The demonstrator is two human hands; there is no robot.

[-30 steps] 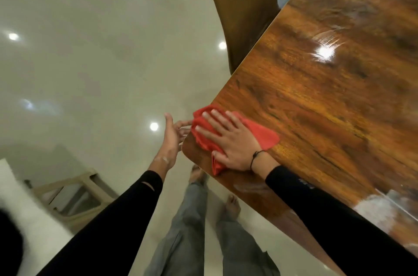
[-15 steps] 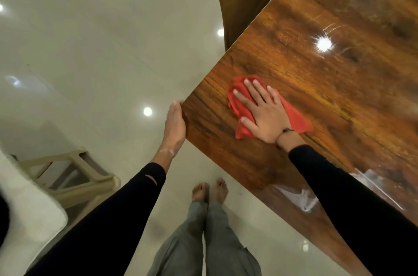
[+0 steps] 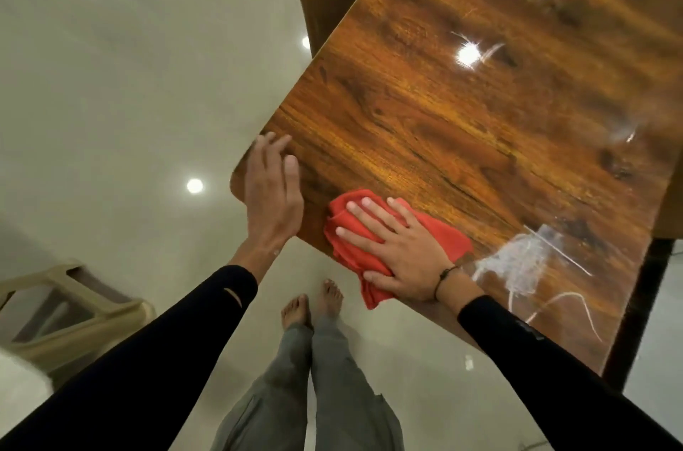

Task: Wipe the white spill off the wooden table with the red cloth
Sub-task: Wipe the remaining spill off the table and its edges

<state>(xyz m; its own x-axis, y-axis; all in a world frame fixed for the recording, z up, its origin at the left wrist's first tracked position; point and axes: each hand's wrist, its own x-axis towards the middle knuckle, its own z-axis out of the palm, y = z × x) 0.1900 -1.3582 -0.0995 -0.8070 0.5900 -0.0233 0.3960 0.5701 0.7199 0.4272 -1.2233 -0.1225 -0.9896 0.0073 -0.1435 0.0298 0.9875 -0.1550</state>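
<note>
At the near edge of the wooden bench [image 3: 425,110], the right hand [image 3: 399,251] lay flat on the red cloth [image 3: 443,232], fingers [image 3: 364,208] spread, grasping nothing. The white spill [image 3: 517,262] sat just beside the cloth. The left hand [image 3: 271,188] rested open-fingered on the bench corner.

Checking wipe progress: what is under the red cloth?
The red cloth lies on the wooden table, pressed flat by the right hand. Anything beneath is hidden; the white spill shows beside it.
</note>
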